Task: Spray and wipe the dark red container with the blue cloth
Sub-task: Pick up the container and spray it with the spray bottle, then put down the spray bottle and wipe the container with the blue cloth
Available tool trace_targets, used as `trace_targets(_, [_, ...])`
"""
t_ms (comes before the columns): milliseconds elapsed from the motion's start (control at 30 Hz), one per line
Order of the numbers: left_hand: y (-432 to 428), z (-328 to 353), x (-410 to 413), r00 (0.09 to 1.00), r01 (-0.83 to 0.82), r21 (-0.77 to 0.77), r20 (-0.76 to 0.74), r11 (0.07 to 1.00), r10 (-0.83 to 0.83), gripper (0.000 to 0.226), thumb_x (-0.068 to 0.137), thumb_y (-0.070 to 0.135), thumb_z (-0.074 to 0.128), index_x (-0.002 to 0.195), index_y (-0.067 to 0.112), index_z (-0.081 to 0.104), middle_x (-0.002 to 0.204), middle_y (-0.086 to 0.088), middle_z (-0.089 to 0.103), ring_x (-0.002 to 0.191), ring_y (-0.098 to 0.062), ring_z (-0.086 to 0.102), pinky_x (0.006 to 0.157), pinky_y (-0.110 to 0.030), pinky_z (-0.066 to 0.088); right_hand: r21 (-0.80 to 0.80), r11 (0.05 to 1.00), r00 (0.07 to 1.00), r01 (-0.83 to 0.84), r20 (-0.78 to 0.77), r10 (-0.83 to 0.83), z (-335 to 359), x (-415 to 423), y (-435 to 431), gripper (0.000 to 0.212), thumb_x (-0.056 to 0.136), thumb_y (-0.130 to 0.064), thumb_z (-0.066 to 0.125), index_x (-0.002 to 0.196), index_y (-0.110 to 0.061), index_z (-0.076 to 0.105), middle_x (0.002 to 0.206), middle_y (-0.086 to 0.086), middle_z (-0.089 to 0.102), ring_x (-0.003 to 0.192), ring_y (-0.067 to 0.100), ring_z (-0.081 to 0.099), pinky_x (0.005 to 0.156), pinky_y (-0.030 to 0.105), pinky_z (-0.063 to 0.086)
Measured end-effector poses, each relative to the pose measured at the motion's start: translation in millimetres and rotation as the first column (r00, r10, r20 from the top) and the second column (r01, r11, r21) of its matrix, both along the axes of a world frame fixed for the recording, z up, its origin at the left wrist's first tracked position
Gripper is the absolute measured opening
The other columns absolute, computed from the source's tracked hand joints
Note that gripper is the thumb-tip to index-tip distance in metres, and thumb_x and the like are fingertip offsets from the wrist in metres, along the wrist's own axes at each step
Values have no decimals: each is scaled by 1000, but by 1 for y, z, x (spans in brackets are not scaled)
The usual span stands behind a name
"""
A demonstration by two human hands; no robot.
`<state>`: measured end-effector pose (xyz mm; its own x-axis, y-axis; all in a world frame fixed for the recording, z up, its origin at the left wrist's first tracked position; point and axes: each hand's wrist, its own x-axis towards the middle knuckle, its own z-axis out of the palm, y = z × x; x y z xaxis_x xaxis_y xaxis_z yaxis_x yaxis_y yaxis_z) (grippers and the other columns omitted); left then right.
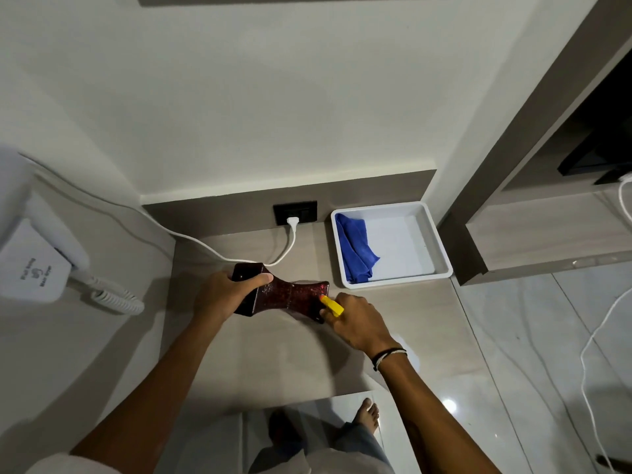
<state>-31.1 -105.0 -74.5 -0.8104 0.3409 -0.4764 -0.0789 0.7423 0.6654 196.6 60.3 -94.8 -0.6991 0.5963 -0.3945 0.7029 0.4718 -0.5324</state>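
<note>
The dark red container [290, 295], glittery and narrow at its middle, lies on its side over the beige counter [273, 357]. My left hand [224, 292] grips its left end. My right hand [355, 323] holds a spray bottle; only the yellow nozzle [331, 305] shows, its tip touching or nearly touching the container's right end. The bottle's body is hidden under my hand. The blue cloth [354, 248] lies crumpled in the left part of a white tray [441, 248] at the back right of the counter.
A white cord [239, 258] runs across the counter behind the container to a dark wall socket [294, 213]. A wall-mounted white hair dryer [34, 261] with a coiled cord hangs at left. A grey shelf unit [533, 234] stands at right. My bare feet show below on the glossy floor.
</note>
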Motion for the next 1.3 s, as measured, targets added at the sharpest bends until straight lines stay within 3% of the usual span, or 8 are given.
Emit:
trace_targets(167, [12,5,2,987,132,-31,-94,991,-134,67,48,81,88,89,28,79,85,2,82,82,-23,80,83,-52,68,-6,998,996,70,-50,-71,3,25,46,17,96,-26,67,102,-10,66,104,16,75,91,38,68,76,40,52])
trace_targets(300, [25,18,12,873,347,-164,-304,924,-382,71,49,83,83,97,33,68,93,10,73,84,-14,72,64,-34,57,156,971,953,183,-271,-136,23,31,98,37,107,-49,61,128,-19,67,105,7,79,93,31,75,79,43,59])
trace_targets(433, [43,31,26,735,493,-282,-371,823,-567,100,54,66,92,139,23,61,131,1,64,115,-23,64,93,-43,61,43,954,844,296,-481,-240,31,18,143,61,106,-50,63,162,-31,46,133,-7,73,116,11,68,99,29,54])
trace_targets(567, [52,31,36,641,539,-394,-382,745,-666,114,61,60,90,158,18,47,146,-1,56,132,-24,54,108,-38,51,-144,911,737,386,-547,-398,10,1,160,62,108,-32,66,165,-21,44,152,8,66,139,26,64,116,36,51])
trace_targets(733, [54,25,40,662,564,-356,-345,745,-666,118,62,55,88,163,17,41,154,1,48,150,-28,39,125,-42,36,-198,871,693,451,-538,-481,-15,-10,175,59,108,-27,66,163,-15,48,151,13,66,139,32,64,120,54,51])
trace_targets(967, [53,8,39,646,553,-353,-390,754,-656,125,53,75,63,161,16,43,154,-3,49,152,-32,40,133,-41,16,-147,887,730,438,-518,-446,-32,6,193,68,102,-27,75,163,-19,45,150,8,68,138,28,65,114,43,55])
trace_targets(1133, [52,5,38,631,557,-347,-413,754,-657,122,53,77,60,158,16,44,149,-4,50,148,-31,42,133,-40,14,-233,802,629,550,-515,-582,-42,27,174,87,91,-47,82,163,-22,39,162,2,54,150,27,53,122,46,48])
trace_targets(1300, [50,2,36,619,574,-347,-409,741,-671,119,56,76,65,157,16,45,148,-3,50,148,-31,43,134,-44,17,-41,678,490,734,-659,-570,-49,30,96,45,100,-71,52,121,-32,54,119,-12,59,109,11,59,93,43,61])
